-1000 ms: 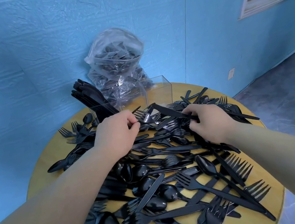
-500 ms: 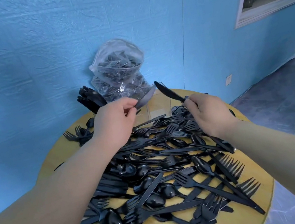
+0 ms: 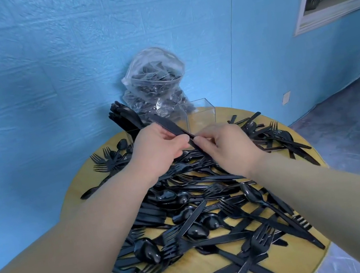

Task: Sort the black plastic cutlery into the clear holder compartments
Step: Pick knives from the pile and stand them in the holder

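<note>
A heap of black plastic forks, spoons and knives (image 3: 201,207) covers the round wooden table (image 3: 197,268). My left hand (image 3: 157,150) and my right hand (image 3: 228,144) meet above the far side of the heap. Both pinch black knives (image 3: 168,125) held together, blades pointing up and to the left. The clear holder (image 3: 201,114) stands just behind my hands; its left compartment holds several upright black knives (image 3: 124,118), and its right compartment looks empty. My left hand hides the holder's middle part.
A clear plastic bag (image 3: 156,87) full of more black cutlery leans on the blue wall behind the holder. Loose forks and spoons (image 3: 110,158) lie at the table's left edge. The table's rim drops off to grey floor (image 3: 353,129) on the right.
Each hand lifted a knife out of the heap. The two hands have come together in front of the holder, and the knives now lie side by side between them.
</note>
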`<state>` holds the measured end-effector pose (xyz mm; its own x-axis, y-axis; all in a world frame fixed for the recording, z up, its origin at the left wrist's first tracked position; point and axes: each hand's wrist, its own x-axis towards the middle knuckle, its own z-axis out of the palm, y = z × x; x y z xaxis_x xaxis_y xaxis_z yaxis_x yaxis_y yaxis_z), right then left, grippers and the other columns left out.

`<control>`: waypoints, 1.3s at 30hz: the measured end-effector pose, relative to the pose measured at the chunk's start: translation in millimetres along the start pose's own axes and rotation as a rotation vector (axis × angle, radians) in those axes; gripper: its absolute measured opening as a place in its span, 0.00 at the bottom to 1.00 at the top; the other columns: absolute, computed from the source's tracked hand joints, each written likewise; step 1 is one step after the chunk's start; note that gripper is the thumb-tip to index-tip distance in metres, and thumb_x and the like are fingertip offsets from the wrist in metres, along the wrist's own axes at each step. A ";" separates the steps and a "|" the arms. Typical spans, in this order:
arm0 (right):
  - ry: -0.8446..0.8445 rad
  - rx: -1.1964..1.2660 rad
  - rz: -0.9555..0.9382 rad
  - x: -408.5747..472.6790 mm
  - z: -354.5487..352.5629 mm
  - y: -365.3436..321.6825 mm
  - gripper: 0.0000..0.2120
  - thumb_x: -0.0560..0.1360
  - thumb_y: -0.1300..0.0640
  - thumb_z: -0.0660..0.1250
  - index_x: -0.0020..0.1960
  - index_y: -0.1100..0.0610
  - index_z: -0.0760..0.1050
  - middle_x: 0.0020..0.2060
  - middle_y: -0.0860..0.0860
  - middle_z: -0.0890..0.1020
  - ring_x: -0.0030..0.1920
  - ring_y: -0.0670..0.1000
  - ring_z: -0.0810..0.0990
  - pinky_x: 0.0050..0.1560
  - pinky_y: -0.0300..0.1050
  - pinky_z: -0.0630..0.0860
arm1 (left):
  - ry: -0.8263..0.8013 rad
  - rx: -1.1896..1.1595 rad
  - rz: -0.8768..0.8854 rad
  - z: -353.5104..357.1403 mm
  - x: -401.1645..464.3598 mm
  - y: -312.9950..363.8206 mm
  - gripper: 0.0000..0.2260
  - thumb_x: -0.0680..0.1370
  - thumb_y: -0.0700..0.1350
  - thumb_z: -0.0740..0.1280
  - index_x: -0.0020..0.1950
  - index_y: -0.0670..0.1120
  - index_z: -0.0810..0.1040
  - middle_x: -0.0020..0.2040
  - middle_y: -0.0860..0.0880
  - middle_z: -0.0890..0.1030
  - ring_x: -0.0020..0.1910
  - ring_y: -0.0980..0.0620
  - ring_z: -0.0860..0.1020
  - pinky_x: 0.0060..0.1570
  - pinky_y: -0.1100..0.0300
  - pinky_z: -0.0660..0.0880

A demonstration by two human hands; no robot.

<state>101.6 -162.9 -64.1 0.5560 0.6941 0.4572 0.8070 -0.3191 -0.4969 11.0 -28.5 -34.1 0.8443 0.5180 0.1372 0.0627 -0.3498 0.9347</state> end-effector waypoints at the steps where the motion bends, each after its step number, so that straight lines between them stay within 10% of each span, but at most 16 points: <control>1: -0.013 0.027 -0.003 -1.1 1.4 -0.7 0.12 0.80 0.56 0.59 0.49 0.57 0.81 0.36 0.53 0.82 0.39 0.52 0.79 0.43 0.46 0.73 | 0.001 -0.002 0.003 0.4 -1.1 0.3 0.08 0.72 0.38 0.72 0.37 0.48 0.77 0.31 0.53 0.82 0.34 0.60 0.81 0.42 0.62 0.81; 8: 0.150 -0.016 -0.143 0.0 2.4 0.6 0.14 0.79 0.55 0.61 0.60 0.57 0.80 0.37 0.52 0.82 0.36 0.47 0.76 0.41 0.22 0.65 | 0.007 -0.099 -0.053 -11.0 1.2 1.6 0.01 0.77 0.43 0.68 0.46 0.48 0.78 0.42 0.48 0.83 0.37 0.57 0.83 0.37 0.66 0.79; 15: 0.249 -0.182 -0.288 1.4 7.5 4.0 0.20 0.79 0.51 0.54 0.61 0.60 0.78 0.35 0.54 0.78 0.32 0.57 0.77 0.32 0.49 0.78 | 0.041 -0.220 -0.158 -22.8 6.8 4.8 0.03 0.79 0.41 0.65 0.47 0.43 0.76 0.38 0.46 0.82 0.30 0.58 0.80 0.32 0.66 0.77; 33: 0.080 -0.067 -0.216 3.3 8.1 -12.5 0.17 0.80 0.58 0.58 0.68 0.54 0.72 0.45 0.50 0.82 0.44 0.53 0.78 0.45 0.46 0.75 | 0.117 -0.188 -0.062 -42.3 3.9 5.7 0.03 0.78 0.39 0.66 0.50 0.45 0.74 0.45 0.48 0.81 0.34 0.61 0.81 0.36 0.69 0.77; 39: 0.080 0.061 -0.129 16.4 9.0 -25.2 0.12 0.80 0.58 0.60 0.61 0.52 0.76 0.37 0.37 0.73 0.39 0.37 0.72 0.40 0.27 0.65 | 0.158 -0.175 -0.024 -62.0 1.1 8.7 0.03 0.78 0.43 0.66 0.46 0.46 0.77 0.42 0.49 0.82 0.36 0.61 0.82 0.39 0.67 0.78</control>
<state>88.6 -137.7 -50.8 0.4650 0.6720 0.5763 0.8603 -0.1894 -0.4733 -20.5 17.5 -5.4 0.7490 0.6453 0.1505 -0.0229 -0.2019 0.9791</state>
